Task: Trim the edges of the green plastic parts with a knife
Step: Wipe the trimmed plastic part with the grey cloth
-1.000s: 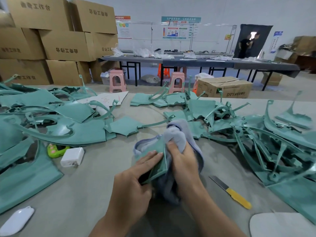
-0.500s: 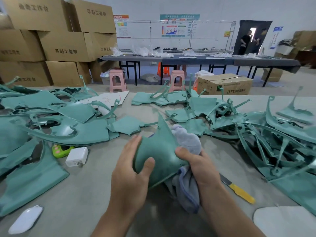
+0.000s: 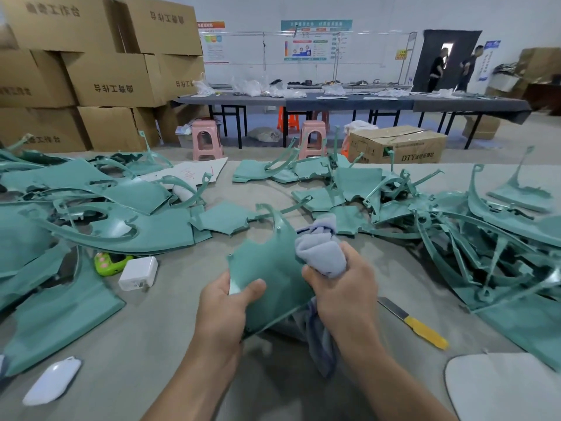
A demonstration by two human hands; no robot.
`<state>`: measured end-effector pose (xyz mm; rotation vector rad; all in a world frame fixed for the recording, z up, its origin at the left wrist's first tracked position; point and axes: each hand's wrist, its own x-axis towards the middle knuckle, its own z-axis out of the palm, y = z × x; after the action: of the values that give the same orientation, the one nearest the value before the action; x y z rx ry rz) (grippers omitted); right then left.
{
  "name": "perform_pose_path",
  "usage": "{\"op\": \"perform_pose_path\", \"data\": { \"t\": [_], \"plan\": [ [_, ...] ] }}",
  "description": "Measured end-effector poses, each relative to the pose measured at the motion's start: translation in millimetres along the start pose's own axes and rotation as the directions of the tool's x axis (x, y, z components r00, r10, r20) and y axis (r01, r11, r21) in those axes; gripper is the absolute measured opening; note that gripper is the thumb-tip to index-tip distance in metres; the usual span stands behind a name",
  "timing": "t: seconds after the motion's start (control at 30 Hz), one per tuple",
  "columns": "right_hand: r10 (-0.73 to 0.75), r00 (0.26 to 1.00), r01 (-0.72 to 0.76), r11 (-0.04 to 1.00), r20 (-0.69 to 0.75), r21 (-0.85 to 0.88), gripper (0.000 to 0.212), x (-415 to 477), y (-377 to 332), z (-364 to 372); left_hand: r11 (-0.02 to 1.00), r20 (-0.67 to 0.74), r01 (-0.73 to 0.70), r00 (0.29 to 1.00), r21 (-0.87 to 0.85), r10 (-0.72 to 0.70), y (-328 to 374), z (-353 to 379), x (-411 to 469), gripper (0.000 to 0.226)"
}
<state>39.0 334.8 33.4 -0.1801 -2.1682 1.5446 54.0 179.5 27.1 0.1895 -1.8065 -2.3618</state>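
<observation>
**Q:** Head view first: what are the fingers doing?

**A:** On the left hand (image 3: pixel 226 311) the thumb is pressing down on the near corner of the part (image 3: pixel 270 268) and the other fingers are curling under it, so it is being pinched by one corner. That looks like a way of leaving most of the face free. The right hand (image 3: pixel 343 287) is clenching round a bunched cloth (image 3: pixel 321 250), holding it against the part's right edge.

**Q:** Why a cloth, if the job is trimming?

**A:** I am guessing it is for wiping the surface or shielding the palm from a raw edge; which one I cannot tell.

**Q:** And the knife?

**A:** The knife (image 3: pixel 413 323) is lying on the table (image 3: pixel 151 344), just right of the right wrist, yellow handle pointing away from the hands and blade toward them. Nobody is touching it, so no cutting is happening yet.

**Q:** Where is the part sitting?

**A:** It is being held tilted above the table in front of the person, between both hands, its thin curved arm pointing away.

**Q:** And around it?

**A:** More green parts are heaped left (image 3: pixel 100 226) and right (image 3: pixel 455 226), probably as separate piles, though trimmed or untrimmed I cannot say.
</observation>
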Motion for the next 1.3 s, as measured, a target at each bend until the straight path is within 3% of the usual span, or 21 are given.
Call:
{"op": "perform_pose_path", "data": {
  "t": [0.1, 0.17, 0.23, 0.3, 0.4, 0.5, 0.53, 0.63, 0.73, 0.77, 0.83, 0.9, 0.97, 1.03, 1.1, 1.2, 1.3],
  "plan": [
    [-0.277, 0.961, 0.274, 0.956, -0.015, -0.106, 0.013, -6, -4, -1, 0.93, -0.098, -0.261, 0.951, 0.259, 0.294, 3, -7, 6, 0.035],
    [-0.406, 0.913, 0.409, 0.909, 0.043, -0.078, 0.024, -10, -8, 1, 0.887, -0.021, -0.337, 0.932, 0.314, 0.362, 3, -8, 4, 0.04],
    [-0.406, 0.882, 0.428, 0.902, 0.237, -0.047, 0.053, -16, -9, 6, 0.916, 0.071, -0.317, 0.948, 0.246, 0.309, -1, -3, -2, 0.03],
    [-0.378, 0.858, 0.41, 0.912, 0.348, -0.019, 0.064, -23, -8, 15, 0.937, 0.082, -0.276, 0.961, 0.212, 0.264, -3, 1, -5, 0.019],
    [-0.311, 0.888, 0.271, 0.949, 0.339, 0.16, 0.038, -38, -13, 27, 0.988, -0.105, -0.152, 0.982, 0.033, 0.154, -4, 0, -1, 0.015],
    [-0.375, 0.8, 0.371, 0.923, 0.469, 0.104, 0.034, -51, -16, 33, 0.988, -0.227, -0.051, 0.974, -0.145, 0.017, -2, -2, 0, 0.02],
    [-0.385, 0.776, 0.385, 0.917, 0.5, 0.109, 0.035, -51, -20, 32, 0.986, -0.227, -0.025, 0.974, -0.165, -0.013, -2, -1, -1, 0.021],
    [-0.497, 0.8, 0.517, 0.855, 0.336, 0.033, 0.035, -34, -15, 27, 0.989, -0.153, -0.002, 0.988, -0.147, -0.021, -1, -2, 0, 0.02],
    [-0.333, 0.847, 0.373, 0.927, 0.415, -0.017, 0.067, -26, -10, 26, 0.996, -0.081, -0.076, 0.994, -0.039, 0.073, 0, 1, -3, 0.038],
    [-0.308, 0.85, 0.343, 0.939, 0.428, -0.005, 0.068, -27, -8, 28, 0.996, -0.077, -0.075, 0.994, -0.039, 0.072, 0, 2, -5, 0.039],
    [-0.323, 0.842, 0.35, 0.937, 0.431, 0.019, 0.056, -35, -10, 31, 0.996, -0.125, -0.062, 0.991, -0.059, 0.054, 0, 2, -7, 0.031],
    [-0.41, 0.806, 0.449, 0.894, 0.428, 0.011, 0.038, -47, -14, 29, 0.985, -0.19, -0.036, 0.982, -0.168, 0.004, 3, 1, -11, 0.011],
    [-0.454, 0.75, 0.515, 0.857, 0.48, 0.007, 0.037, -59, -19, 24, 0.963, -0.201, -0.052, 0.98, -0.266, -0.003, 5, 3, -12, 0.021],
    [-0.451, 0.708, 0.525, 0.851, 0.544, 0.022, 0.049, -66, -23, 20, 0.966, -0.231, -0.095, 0.972, -0.239, 0.039, 6, 10, -9, 0.038],
    [-0.519, 0.683, 0.6, 0.8, 0.514, 0.01, 0.047, -67, -25, 19, 0.973, -0.291, -0.085, 0.957, -0.216, 0.019, 6, 10, -4, 0.04],
    [-0.464, 0.728, 0.566, 0.822, 0.504, -0.059, 0.027, -61, -24, 14, 0.98, -0.102, 0.069, 0.991, -0.184, -0.089, 7, -1, -1, 0.026],
    [-0.414, 0.763, 0.471, 0.882, 0.497, 0.011, 0.008, -48, -29, 7, 0.997, -0.144, 0.07, 0.987, -0.028, -0.073, -1, -8, 3, 0.032]
  ]
}}
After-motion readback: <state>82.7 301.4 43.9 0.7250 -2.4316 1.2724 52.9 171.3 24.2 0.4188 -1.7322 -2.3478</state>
